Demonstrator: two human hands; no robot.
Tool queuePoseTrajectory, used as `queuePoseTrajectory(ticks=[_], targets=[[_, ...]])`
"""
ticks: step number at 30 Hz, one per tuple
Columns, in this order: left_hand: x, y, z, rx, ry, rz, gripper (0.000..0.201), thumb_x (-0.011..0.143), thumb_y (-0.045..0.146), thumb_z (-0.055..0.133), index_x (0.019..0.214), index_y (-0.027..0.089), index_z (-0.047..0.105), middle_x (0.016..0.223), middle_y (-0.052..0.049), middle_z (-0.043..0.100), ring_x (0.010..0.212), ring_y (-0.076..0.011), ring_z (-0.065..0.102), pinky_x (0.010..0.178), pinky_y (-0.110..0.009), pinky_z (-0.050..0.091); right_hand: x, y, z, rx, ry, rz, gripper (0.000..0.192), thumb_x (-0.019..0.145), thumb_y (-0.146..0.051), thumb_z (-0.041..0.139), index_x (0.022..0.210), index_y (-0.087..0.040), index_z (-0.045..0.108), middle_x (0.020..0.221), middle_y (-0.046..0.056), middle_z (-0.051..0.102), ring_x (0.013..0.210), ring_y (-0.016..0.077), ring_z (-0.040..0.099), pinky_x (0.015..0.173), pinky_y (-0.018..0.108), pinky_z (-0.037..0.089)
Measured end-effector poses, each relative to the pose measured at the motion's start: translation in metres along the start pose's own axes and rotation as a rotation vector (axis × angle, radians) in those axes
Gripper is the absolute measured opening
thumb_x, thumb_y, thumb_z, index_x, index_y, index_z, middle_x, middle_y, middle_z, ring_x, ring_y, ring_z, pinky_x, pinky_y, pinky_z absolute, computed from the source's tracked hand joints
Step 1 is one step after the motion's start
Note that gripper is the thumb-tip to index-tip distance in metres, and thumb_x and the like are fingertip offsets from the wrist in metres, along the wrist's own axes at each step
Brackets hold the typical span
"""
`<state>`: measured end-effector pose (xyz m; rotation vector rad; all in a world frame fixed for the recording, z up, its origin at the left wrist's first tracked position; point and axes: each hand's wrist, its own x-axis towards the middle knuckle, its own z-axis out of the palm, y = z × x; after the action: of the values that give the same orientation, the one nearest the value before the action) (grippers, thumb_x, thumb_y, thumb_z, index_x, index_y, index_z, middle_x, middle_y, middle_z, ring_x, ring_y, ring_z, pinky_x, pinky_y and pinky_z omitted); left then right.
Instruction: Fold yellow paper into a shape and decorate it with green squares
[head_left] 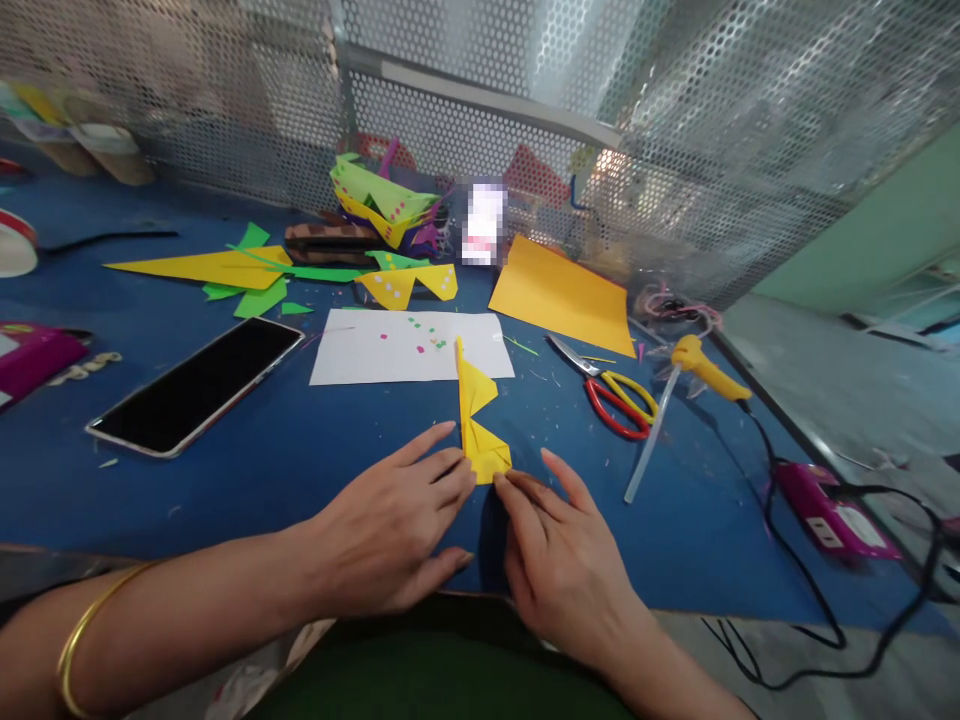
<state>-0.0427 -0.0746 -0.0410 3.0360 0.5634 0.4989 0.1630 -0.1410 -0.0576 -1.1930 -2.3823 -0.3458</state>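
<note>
A folded yellow paper cut-out [478, 405] with notched edges stands out lengthwise before me on the blue table. My left hand [390, 520] rests its fingertips on the lower left edge of the paper; its fingers are stretched and the thumb lies apart. At the lower right corner, my right hand [566, 555] has its fingers closed on the paper, with one finger raised. Just beyond lies a white sheet [341, 350] sprinkled with small pink and green paper bits. Scissors [611, 390] with red and yellow handles lie to the right, near a yellow glue gun [709, 368] holding a clear glue stick.
A phone [202, 385] lies on the left. Behind are yellow dotted paper glasses [409, 285], a green and yellow paper piece [386, 200], green scraps [262, 300], an orange-yellow sheet [562, 295] and a perforated metal screen [480, 110]. A purple box [832, 510] with black cables sits right.
</note>
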Motion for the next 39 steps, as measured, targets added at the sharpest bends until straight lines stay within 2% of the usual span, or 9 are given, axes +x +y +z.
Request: queuePoseTrajectory(ticks=[7, 16, 24, 26, 28, 30, 34, 37, 39], targets=[[0.001, 0.000, -0.002, 0.007, -0.035, 0.019, 0.054, 0.092, 0.047, 0.053, 0.123, 0.004, 0.062, 0.117, -0.014, 0.068, 0.116, -0.0301, 0.057, 0.121, -0.047, 0.013, 0.000, -0.005, 0.001, 0.025, 0.039, 0.091, 0.034, 0.089, -0.010, 0.048, 0.118, 0.002, 0.062, 0.112, 0.016, 0.073, 0.113, 0.0279, 0.062, 0.111, 0.048, 0.037], [0.001, -0.001, 0.003, -0.028, -0.038, 0.014, 0.066, 0.092, 0.060, 0.047, 0.126, 0.005, 0.060, 0.118, -0.014, 0.067, 0.119, -0.0304, 0.055, 0.122, -0.047, 0.008, 0.009, -0.011, 0.006, -0.064, -0.022, -0.069, 0.039, 0.083, -0.008, 0.044, 0.112, 0.008, 0.065, 0.107, 0.022, 0.072, 0.102, 0.0304, 0.065, 0.111, 0.050, 0.038], [-0.002, -0.007, 0.007, -0.119, 0.012, -0.070, 0.040, 0.091, 0.043, 0.057, 0.117, 0.013, 0.065, 0.114, -0.011, 0.071, 0.111, -0.0284, 0.061, 0.114, -0.052, 0.028, 0.008, -0.010, 0.005, -0.042, -0.028, -0.051, 0.041, 0.082, -0.010, 0.044, 0.114, 0.004, 0.065, 0.105, 0.020, 0.072, 0.100, 0.0282, 0.065, 0.113, 0.049, 0.037], [-0.002, -0.008, 0.006, -0.168, 0.075, -0.188, 0.027, 0.094, 0.033, 0.055, 0.111, 0.018, 0.068, 0.113, -0.007, 0.072, 0.106, -0.0245, 0.065, 0.105, -0.047, 0.040, 0.003, -0.011, 0.004, -0.004, -0.042, -0.005, 0.043, 0.082, -0.010, 0.044, 0.120, 0.003, 0.062, 0.113, 0.019, 0.071, 0.108, 0.0287, 0.063, 0.114, 0.050, 0.035], [0.002, -0.008, 0.004, -0.199, 0.133, -0.415, 0.019, 0.092, 0.030, 0.055, 0.101, 0.021, 0.070, 0.108, -0.004, 0.073, 0.098, -0.0224, 0.066, 0.087, -0.038, 0.049, -0.003, -0.013, 0.005, 0.025, -0.052, 0.030, 0.045, 0.084, -0.009, 0.044, 0.126, 0.003, 0.058, 0.121, 0.018, 0.068, 0.115, 0.0286, 0.060, 0.115, 0.051, 0.032], [0.011, -0.009, 0.002, -0.253, 0.099, -0.630, 0.017, 0.087, 0.035, 0.063, 0.091, 0.020, 0.068, 0.098, -0.004, 0.072, 0.091, -0.0222, 0.067, 0.078, -0.035, 0.050, -0.006, -0.014, 0.007, 0.029, -0.049, 0.043, 0.045, 0.086, -0.009, 0.044, 0.128, 0.002, 0.056, 0.124, 0.017, 0.067, 0.118, 0.0283, 0.058, 0.116, 0.051, 0.029], [0.033, -0.016, 0.005, -0.335, 0.026, -0.888, 0.045, 0.074, 0.054, 0.070, 0.101, 0.019, 0.062, 0.099, -0.006, 0.070, 0.086, -0.0256, 0.067, 0.070, -0.035, 0.048, -0.007, -0.016, 0.007, 0.036, -0.046, 0.065, 0.043, 0.089, -0.010, 0.043, 0.130, 0.000, 0.055, 0.125, 0.017, 0.066, 0.120, 0.0271, 0.056, 0.117, 0.050, 0.029], [0.044, -0.024, 0.013, -0.429, 0.068, -0.950, 0.081, 0.067, 0.059, 0.073, 0.132, 0.019, 0.047, 0.101, -0.006, 0.071, 0.088, -0.0264, 0.068, 0.072, -0.035, 0.048, -0.006, -0.016, 0.006, 0.046, -0.054, 0.089, 0.042, 0.090, -0.010, 0.043, 0.130, -0.001, 0.054, 0.126, 0.016, 0.066, 0.121, 0.0267, 0.056, 0.115, 0.050, 0.033], [0.049, -0.029, 0.017, -0.521, 0.105, -0.971, 0.086, 0.068, 0.057, 0.073, 0.137, 0.018, 0.043, 0.098, -0.007, 0.073, 0.089, -0.0257, 0.068, 0.074, -0.033, 0.049, -0.005, -0.016, 0.006, 0.047, -0.057, 0.095, 0.042, 0.091, -0.011, 0.044, 0.131, -0.002, 0.054, 0.126, 0.016, 0.066, 0.121, 0.0267, 0.056, 0.113, 0.049, 0.035]])
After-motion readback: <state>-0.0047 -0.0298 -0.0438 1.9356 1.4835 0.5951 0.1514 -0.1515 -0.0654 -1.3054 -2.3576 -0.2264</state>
